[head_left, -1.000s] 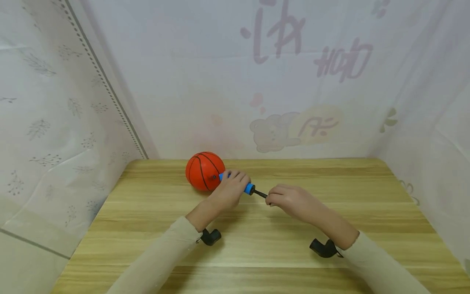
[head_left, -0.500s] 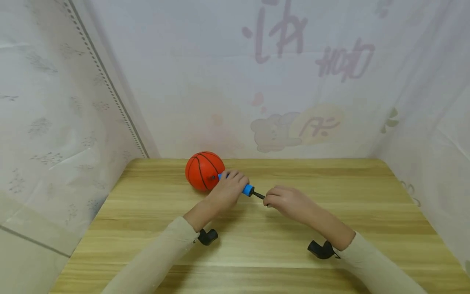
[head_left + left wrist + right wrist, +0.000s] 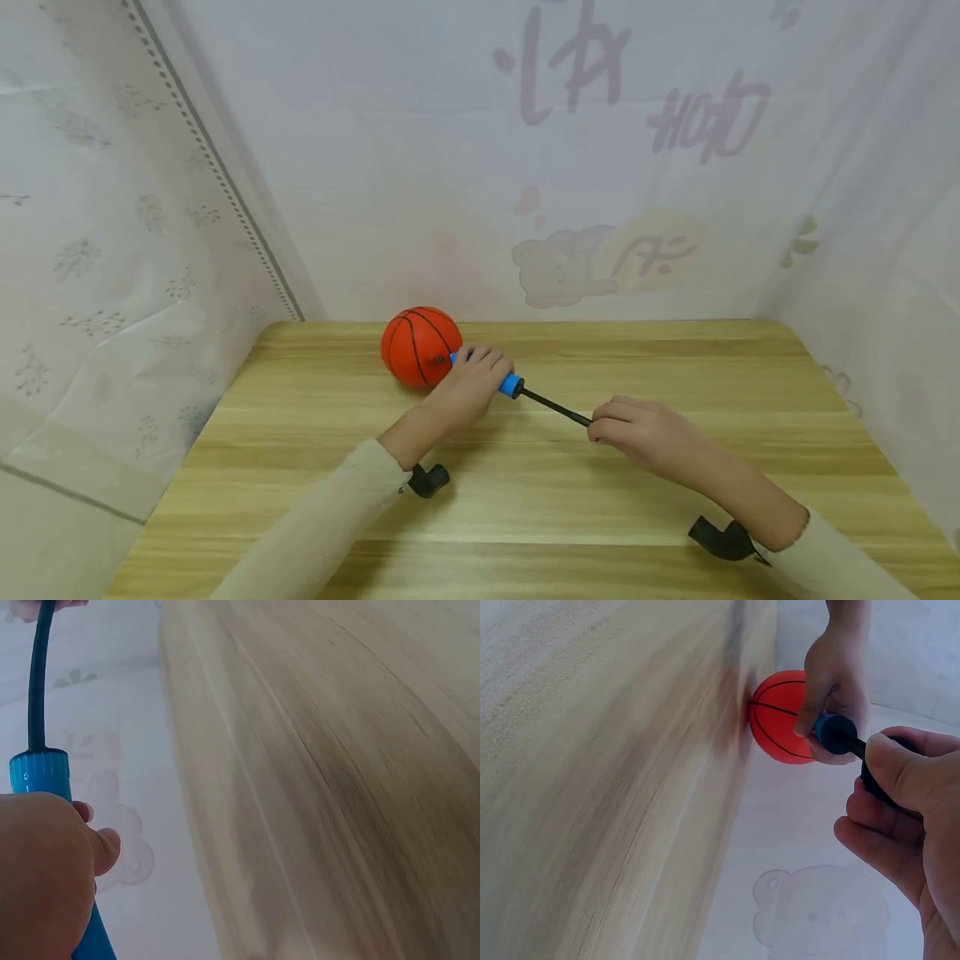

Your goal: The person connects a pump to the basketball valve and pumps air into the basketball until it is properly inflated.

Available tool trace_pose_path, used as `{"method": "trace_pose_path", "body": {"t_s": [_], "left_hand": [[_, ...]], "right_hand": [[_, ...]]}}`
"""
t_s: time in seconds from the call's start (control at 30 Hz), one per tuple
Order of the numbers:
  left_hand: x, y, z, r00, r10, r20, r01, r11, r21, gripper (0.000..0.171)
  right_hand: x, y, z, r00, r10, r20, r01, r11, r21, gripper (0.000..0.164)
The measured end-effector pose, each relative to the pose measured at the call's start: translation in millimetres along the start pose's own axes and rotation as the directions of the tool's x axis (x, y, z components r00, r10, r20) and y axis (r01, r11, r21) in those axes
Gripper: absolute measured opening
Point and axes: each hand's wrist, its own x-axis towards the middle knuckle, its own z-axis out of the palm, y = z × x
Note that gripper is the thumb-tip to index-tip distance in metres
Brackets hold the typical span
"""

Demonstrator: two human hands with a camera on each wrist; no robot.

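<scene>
A small orange-red basketball (image 3: 411, 348) with black lines sits toward the back left of the table. My left hand (image 3: 472, 387) wraps round the blue barrel of a hand pump (image 3: 512, 385), whose far end points at the ball's side. From the barrel's near end a long stretch of black rod (image 3: 555, 406) reaches out to the right. My right hand (image 3: 645, 433) grips the pump's black handle (image 3: 876, 786), thumb on one side and fingers on the other in the right wrist view. Fingers hide much of the handle and the middle of the barrel.
A wood-grain table (image 3: 570, 500) lies under both arms. Pale printed cloth (image 3: 375, 167) hangs behind it and along both sides. Each wrist carries a black camera mount (image 3: 723, 540), low over the tabletop.
After edging slightly left, my right hand has pulled away to the right and toward me, so more of the pump's rod shows. The left hand and the ball stay nearly in place.
</scene>
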Motion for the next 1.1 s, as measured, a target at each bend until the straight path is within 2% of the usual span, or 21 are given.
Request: {"method": "trace_pose_path", "body": {"t_s": [0.13,0.3,0.4,0.43,0.53,0.57,0.73,0.9,1.1], "left_hand": [[2.5,4.6,-0.9,1.000,0.001,0.023,-0.001,1.000,-0.001,0.036],[4.0,8.2,-1.0,0.999,-0.030,0.030,0.030,0.999,0.016,0.040],[4.9,8.8,-0.5,0.999,-0.036,0.022,0.036,0.999,0.013,0.038],[5.3,9.0,-0.3,0.999,-0.036,0.022,0.035,0.999,0.011,0.038],[6.5,10.2,0.2,0.999,-0.035,0.029,0.035,0.999,0.009,0.037],[7.0,10.6,0.8,0.999,-0.034,0.032,0.034,0.999,0.010,0.037],[7.6,12.4,0.7,0.999,-0.029,0.034,0.029,0.999,0.022,0.038],[6.5,12.4,-0.8,0.999,-0.021,0.025,0.021,1.000,0.023,0.038],[4.3,6.5,0.1,1.000,0.012,-0.010,-0.011,0.998,0.061,0.032]], "right_hand": [[1.7,1.3,0.2,1.000,0.007,0.007,-0.006,1.000,-0.003,0.034],[11.3,6.1,9.4,1.000,0.005,0.027,-0.005,1.000,-0.007,0.030],[18.7,9.8,16.3,0.999,0.010,0.039,-0.010,1.000,0.005,0.007],[20.9,11.0,18.3,0.999,0.010,0.043,-0.010,1.000,0.004,0.005],[27.8,14.4,25.1,0.998,0.012,0.055,-0.012,1.000,0.001,0.028],[29.9,15.4,27.3,0.998,0.012,0.061,-0.012,1.000,-0.001,0.029],[41.6,18.0,37.0,0.996,0.022,0.082,-0.021,1.000,-0.014,0.021],[49.4,17.9,41.2,0.998,0.025,0.066,-0.024,1.000,-0.012,0.017],[42.4,17.1,42.4,0.998,0.036,0.060,-0.035,0.999,-0.023,0.022]]}}
